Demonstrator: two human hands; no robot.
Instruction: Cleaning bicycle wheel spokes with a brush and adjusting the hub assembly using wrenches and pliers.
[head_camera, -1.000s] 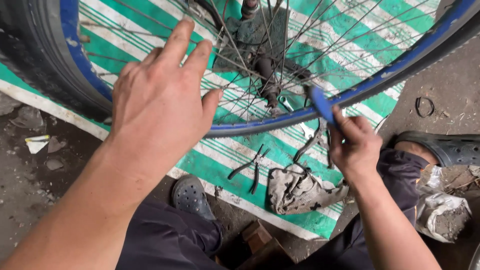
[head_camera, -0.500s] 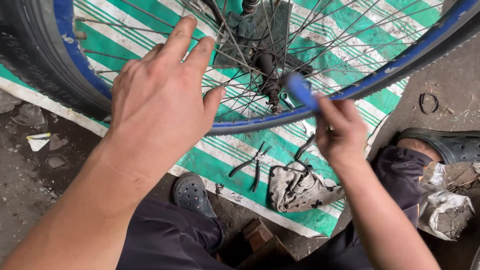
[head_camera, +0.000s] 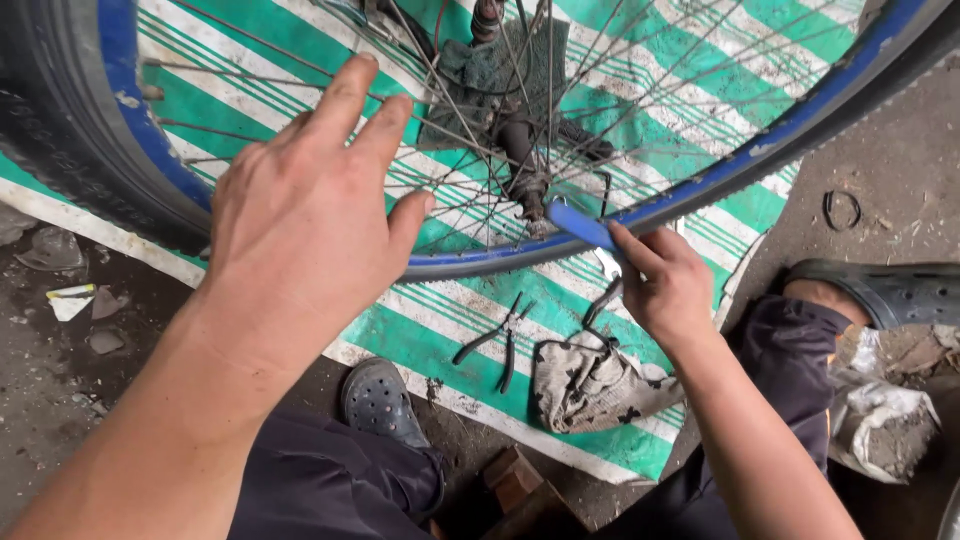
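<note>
Blue-rimmed spoked bicycle wheel with black rubber tyre (head_camera: 700, 195) stands over a green-and-white striped mat (head_camera: 440, 330) on the ground. Left hand (head_camera: 305, 215) lies spread, fingers wide, against spokes and rim, gripping nothing. Right hand (head_camera: 665, 285) is closed around a flat blue plastic tyre lever (head_camera: 580, 226), tip at the rim near the hub. Wheel looks stiff but light, spokes thin and springy; rim is the safe hold. Tyre rubber probably tight, grimy. Dark pliers (head_camera: 500, 345) lie below.
</note>
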